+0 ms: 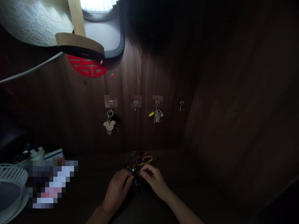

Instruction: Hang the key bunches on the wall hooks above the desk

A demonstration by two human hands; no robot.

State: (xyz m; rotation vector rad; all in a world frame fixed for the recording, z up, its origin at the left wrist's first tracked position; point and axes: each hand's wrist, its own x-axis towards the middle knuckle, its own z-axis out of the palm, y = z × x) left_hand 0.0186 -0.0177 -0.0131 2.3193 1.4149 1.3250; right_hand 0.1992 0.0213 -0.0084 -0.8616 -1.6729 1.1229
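Observation:
On the dark surface at the bottom middle lies a small heap of metal keys [137, 183] with coloured cords. A yellow cord loop [147, 159] and a red cord loop [143, 153] spread out behind my fingers. From the left, my left hand [117, 188] bends its fingers in at the near end of the heap, thumb and fingertips closed on it. My right hand [155, 180] pinches at the same small metal pieces from the other side. Dim light hides the exact piece held.
Keys with a mouse-shaped tag [109, 125] and keys with a yellow tag [158, 116] hang on wall hooks. Two other hooks [135, 104] carry nothing. At left stand a white fan [14, 189] and bottles [35, 154]. A lit lamp base [79, 43] juts out above.

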